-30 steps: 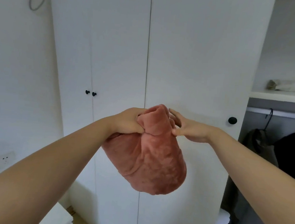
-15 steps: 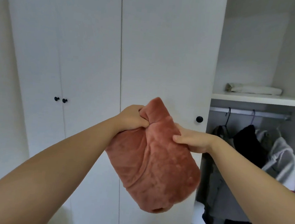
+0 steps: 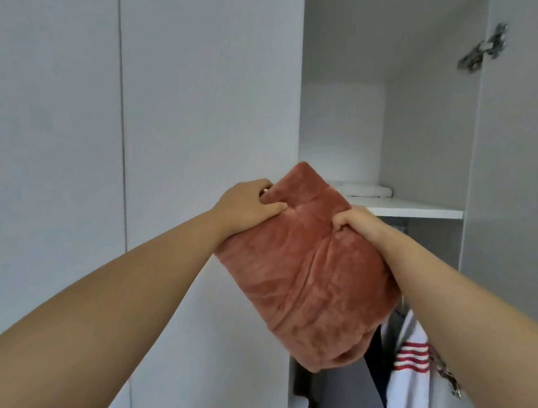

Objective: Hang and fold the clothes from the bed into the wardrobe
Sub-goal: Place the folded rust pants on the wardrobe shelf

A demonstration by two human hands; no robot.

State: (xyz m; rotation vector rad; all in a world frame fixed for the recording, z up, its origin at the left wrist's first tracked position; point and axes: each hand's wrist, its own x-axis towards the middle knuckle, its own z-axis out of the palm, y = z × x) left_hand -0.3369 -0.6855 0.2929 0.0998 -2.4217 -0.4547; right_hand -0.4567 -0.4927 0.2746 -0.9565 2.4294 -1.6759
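As left hand [image 3: 245,203] and right hand [image 3: 356,225] grip it, fleece [image 3: 306,287] hangs between.

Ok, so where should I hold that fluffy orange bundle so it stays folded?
Hold the fluffy orange bundle at its upper end, coming in from both sides, as the left hand and right hand grip it. It is soft and folded, and its lower part hangs loose, so two hands, one on each side, will likely hold the folds together.

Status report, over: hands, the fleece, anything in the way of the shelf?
Folded rust fleece clutched by left grip and right grip. Held up at the shelf edge. White folded cloth at shelf's back.
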